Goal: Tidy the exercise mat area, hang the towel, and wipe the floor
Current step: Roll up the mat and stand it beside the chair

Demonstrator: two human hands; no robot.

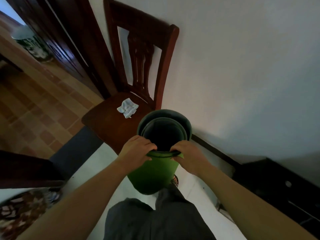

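A green exercise mat, loosely rolled into a wide tube, stands upright on the white floor in front of me, close to the wall. My left hand grips the near rim of the roll on its left side. My right hand grips the same near rim on its right, fingers curled over the edge. A small crumpled white cloth lies on the seat of a dark wooden chair just behind and left of the mat.
The chair backs against the white wall. A dark cabinet stands low on the right. A wooden door frame and brown tiled floor lie left. A patterned fabric sits at lower left. My legs are below the mat.
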